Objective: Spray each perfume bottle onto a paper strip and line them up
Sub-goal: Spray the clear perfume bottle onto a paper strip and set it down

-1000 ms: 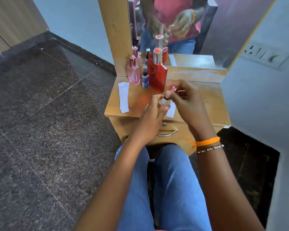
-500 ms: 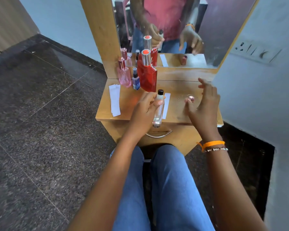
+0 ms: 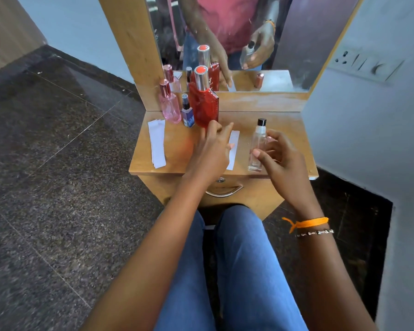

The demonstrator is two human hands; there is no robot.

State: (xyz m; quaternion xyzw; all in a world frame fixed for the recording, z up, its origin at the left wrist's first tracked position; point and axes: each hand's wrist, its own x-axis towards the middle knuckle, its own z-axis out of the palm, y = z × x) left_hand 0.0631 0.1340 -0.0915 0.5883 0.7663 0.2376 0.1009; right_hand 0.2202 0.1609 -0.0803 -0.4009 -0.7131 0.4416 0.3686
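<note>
My right hand (image 3: 281, 161) grips a clear perfume bottle (image 3: 257, 145) with a black spray head and holds it upright over the right part of the wooden dresser top (image 3: 287, 125). My left hand (image 3: 212, 150) lies with relaxed fingers over a single white paper strip (image 3: 234, 138) in the middle of the top. A stack of paper strips (image 3: 157, 142) lies at the left edge. At the back left stand a pink bottle (image 3: 169, 105), a small blue bottle (image 3: 187, 113) and a tall red bottle (image 3: 204, 103).
A mirror (image 3: 308, 32) rises behind the dresser and reflects my hands and the bottles. A drawer with a metal handle (image 3: 225, 191) sits under the top, above my knees. A grey wall with a socket plate (image 3: 366, 65) closes the right side. Dark stone floor lies to the left.
The clear bottle has passed from my left hand to my right hand. My right hand left the small cap on the dresser. My left hand moved onto the single paper strip.
</note>
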